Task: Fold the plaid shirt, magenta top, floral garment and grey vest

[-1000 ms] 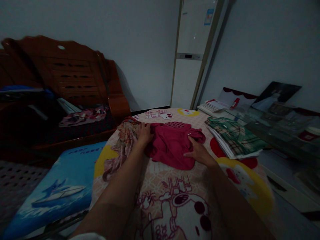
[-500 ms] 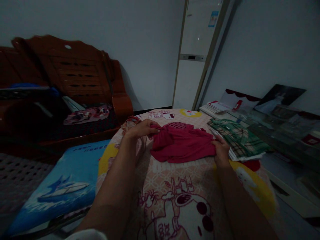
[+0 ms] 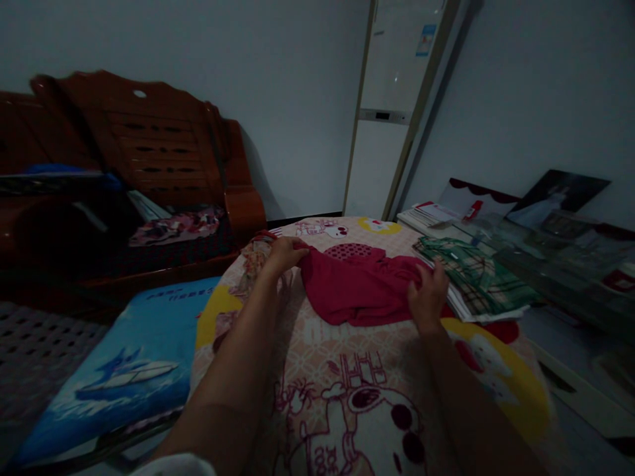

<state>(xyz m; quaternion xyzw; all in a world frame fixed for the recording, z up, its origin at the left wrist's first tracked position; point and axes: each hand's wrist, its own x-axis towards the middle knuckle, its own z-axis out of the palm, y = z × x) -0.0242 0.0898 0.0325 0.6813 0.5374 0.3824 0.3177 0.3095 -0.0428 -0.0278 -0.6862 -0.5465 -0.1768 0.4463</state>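
Observation:
A dark pink garment lies loosely folded on a round table spread with a printed cloth. A dotted patch shows along its far edge. My left hand pinches its left end, fingers closed on the fabric. Over the right end is my right hand, thumb and fingers apart, touching or just above the fabric. Just right of that hand lies a folded green plaid garment on a white stack. Beside my left forearm is a crumpled floral cloth, partly hidden.
A wooden sofa with clothes on it stands at the left. Nearer, a blue cover with a boat picture lies beside the table. A glass-topped cabinet with a photo runs along the right. A tall white air conditioner stands behind.
My right hand's fingers have spread from a closed grip on the right end, moving slightly left. The left end is drawn smoother and flatter under my left hand.

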